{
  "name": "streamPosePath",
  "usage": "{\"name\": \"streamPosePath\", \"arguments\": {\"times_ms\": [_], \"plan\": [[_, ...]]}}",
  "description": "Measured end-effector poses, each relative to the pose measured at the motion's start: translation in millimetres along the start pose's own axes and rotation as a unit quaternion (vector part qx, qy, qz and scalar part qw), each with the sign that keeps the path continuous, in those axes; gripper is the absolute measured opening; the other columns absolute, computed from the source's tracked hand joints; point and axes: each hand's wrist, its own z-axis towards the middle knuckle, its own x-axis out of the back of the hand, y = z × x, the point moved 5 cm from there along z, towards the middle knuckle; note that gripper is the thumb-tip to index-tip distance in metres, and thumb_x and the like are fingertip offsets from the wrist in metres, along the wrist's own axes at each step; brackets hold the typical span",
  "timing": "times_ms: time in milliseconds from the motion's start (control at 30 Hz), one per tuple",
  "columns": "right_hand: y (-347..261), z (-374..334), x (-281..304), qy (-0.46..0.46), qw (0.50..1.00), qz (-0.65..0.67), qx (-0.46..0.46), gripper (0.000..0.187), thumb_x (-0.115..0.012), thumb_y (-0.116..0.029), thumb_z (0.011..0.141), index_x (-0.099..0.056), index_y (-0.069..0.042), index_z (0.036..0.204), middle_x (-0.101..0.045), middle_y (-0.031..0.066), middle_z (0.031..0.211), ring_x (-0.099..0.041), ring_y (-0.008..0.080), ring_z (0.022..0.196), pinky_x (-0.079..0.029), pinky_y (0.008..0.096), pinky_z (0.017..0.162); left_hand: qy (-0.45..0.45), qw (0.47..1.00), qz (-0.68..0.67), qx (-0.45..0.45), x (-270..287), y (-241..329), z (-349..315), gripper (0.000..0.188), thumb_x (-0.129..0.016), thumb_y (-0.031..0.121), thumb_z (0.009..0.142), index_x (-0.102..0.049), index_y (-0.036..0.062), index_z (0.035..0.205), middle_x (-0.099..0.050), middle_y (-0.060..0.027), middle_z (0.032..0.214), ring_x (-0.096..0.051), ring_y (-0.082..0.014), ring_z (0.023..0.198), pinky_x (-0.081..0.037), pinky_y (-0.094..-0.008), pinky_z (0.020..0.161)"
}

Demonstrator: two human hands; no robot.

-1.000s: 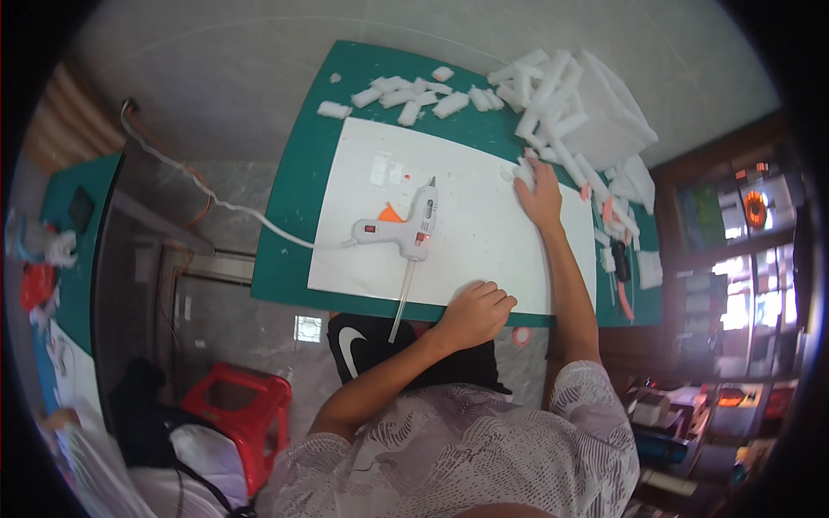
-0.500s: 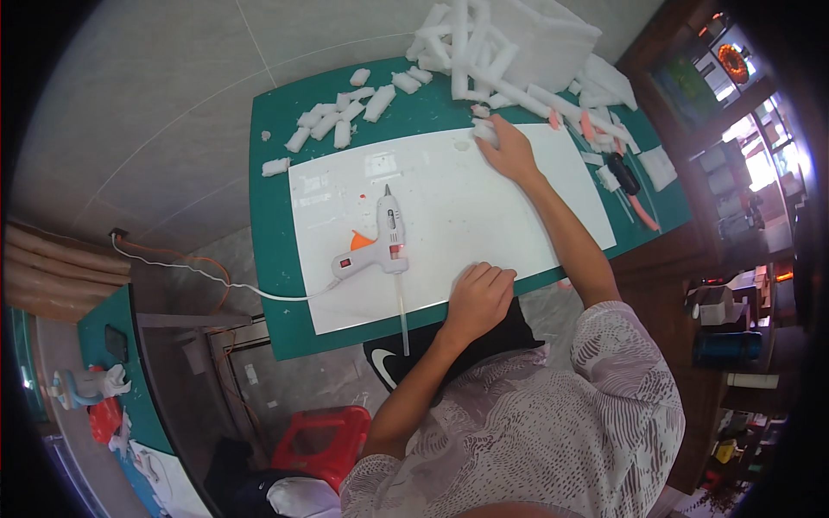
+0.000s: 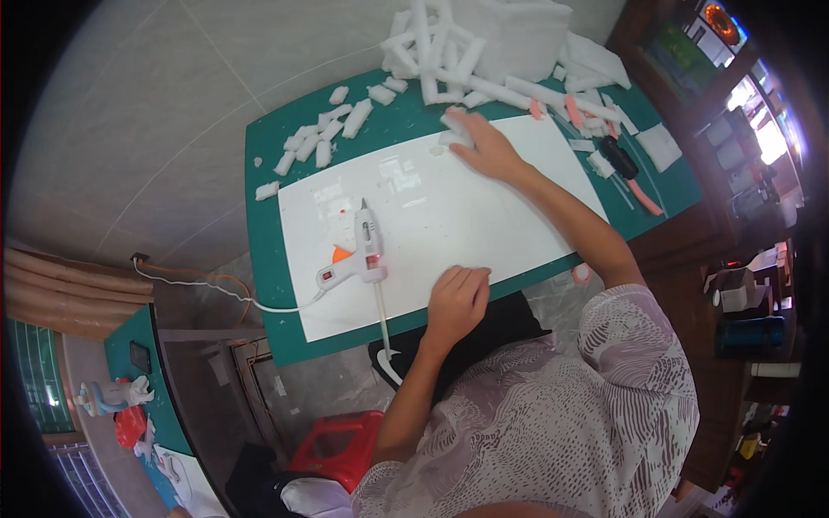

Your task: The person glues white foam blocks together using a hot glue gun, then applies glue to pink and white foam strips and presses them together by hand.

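Note:
My right hand (image 3: 490,154) reaches to the far edge of the white board (image 3: 509,220), its thumb and fingers closed round a small white foam piece (image 3: 454,127). The fingertips are a little blurred. Next to them a small greyish scrap (image 3: 437,150) lies on the board. My left hand (image 3: 458,304) is at the board's near edge, fingers loosely curled together with nothing seen in them. Left of it a white glue gun (image 3: 367,237) with an orange trigger rests on the board, nozzle pointing away and a clear glue stick (image 3: 381,311) jutting from its rear.
Cut foam blocks (image 3: 306,142) lie at the far left of the green table (image 3: 289,332). Foam frames and sheets (image 3: 518,39) are heaped at the back. A black-handled tool (image 3: 619,157) lies at right. The gun's white cord (image 3: 276,309) runs off left; a red stool (image 3: 341,445) stands below.
The whole view has shifted, so the table sits slightly further left and lower. My right hand has moved slightly left with the foam piece. My left hand and the glue gun stay in place.

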Motion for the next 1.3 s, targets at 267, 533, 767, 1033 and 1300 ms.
{"name": "streamPosePath", "arguments": {"times_ms": [267,533,767,1033,1300], "plan": [[-6.0,24.6,2.8,-0.032,0.994,-0.016,0.108,0.037,-0.066,-0.017,0.091,-0.062,-0.01,0.127,-0.061,0.0151,0.131,-0.055,0.0343,0.122,-0.046,0.0432,0.102,-0.003,0.997,0.053,0.049,-6.6,-2.0,-2.7,0.015,-0.066,-0.003,0.081,-0.067,0.0003,0.096,-0.062,-0.0124,0.078,-0.06,-0.0304,0.071,-0.048,-0.04,0.065],[24.3,-4.8,62.7,-0.107,0.989,0.061,0.085,0.035,-0.063,-0.009,0.09,-0.066,-0.009,0.124,-0.065,0.0169,0.124,-0.063,0.0325,0.111,-0.05,0.0391,0.097,-0.007,0.993,0.093,0.065,-11.5,1.2,0.7,0.016,-0.066,-0.003,0.082,-0.067,0.0001,0.098,-0.061,-0.0122,0.077,-0.058,-0.03,0.07,-0.047,-0.0402,0.064],[191.8,-23.4,192.4,0.093,0.962,-0.239,-0.096,0.046,-0.067,-0.032,0.088,-0.064,-0.007,0.126,-0.065,0.0186,0.124,-0.061,0.0372,0.112,-0.049,0.0446,0.096,-0.013,0.991,0.125,0.051,-10.4,2.5,4.3,0.015,-0.066,-0.003,0.082,-0.068,0.0004,0.097,-0.061,-0.0124,0.076,-0.058,-0.0299,0.07,-0.046,-0.0399,0.063],[241.4,-13.5,166.5,-0.101,0.905,-0.295,-0.288,0.101,-0.067,-0.062,0.079,-0.02,-0.025,0.16,-0.05,0.0219,0.146,-0.053,0.0448,0.127,-0.04,0.0581,0.107,-0.007,0.985,0.164,0.046,-8.4,4.8,0.7,0.014,-0.067,-0.003,0.082,-0.067,0.0007,0.096,-0.056,-0.0113,0.073,-0.056,-0.0293,0.068,-0.044,-0.0399,0.061],[306.8,-4.5,167.4,-0.07,0.908,-0.204,-0.359,0.127,-0.083,-0.048,0.065,-0.002,-0.03,0.162,-0.037,0.0325,0.15,-0.05,0.0497,0.13,-0.044,0.0545,0.107,0.004,0.988,0.145,0.048,-6.3,5.4,-1.6,0.014,-0.067,0.0,0.082,-0.067,-0.0003,0.096,-0.058,-0.012,0.079,-0.058,-0.031,0.075,-0.048,-0.0413,0.069]]}}
